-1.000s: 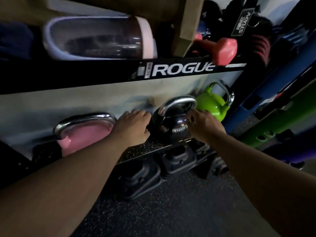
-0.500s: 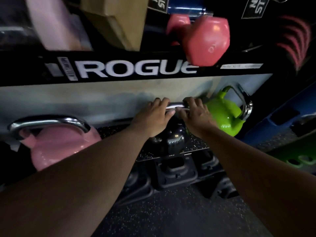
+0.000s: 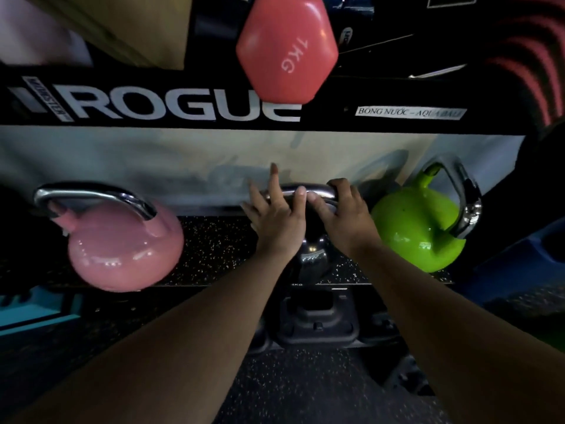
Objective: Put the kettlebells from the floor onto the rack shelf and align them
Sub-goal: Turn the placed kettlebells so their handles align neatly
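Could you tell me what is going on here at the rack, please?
A person is handling the black kettlebell with a chrome handle on the speckled rack shelf. The right hand grips its handle; the left hand rests on it with fingers spread. A pink kettlebell and a green kettlebell flank it.

dim room. pale wall (image 3: 183,160) behind the rack; black speckled rubber floor (image 3: 305,390) near; black "rogue" crossbeam (image 3: 183,102) above; blue object (image 3: 519,264) far right; teal edge (image 3: 30,313) left.

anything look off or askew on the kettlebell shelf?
Yes: the green kettlebell has its handle turned roughly end-on, while the pink one and the black one under both hands show theirs broadside. Nothing spilled or damaged.
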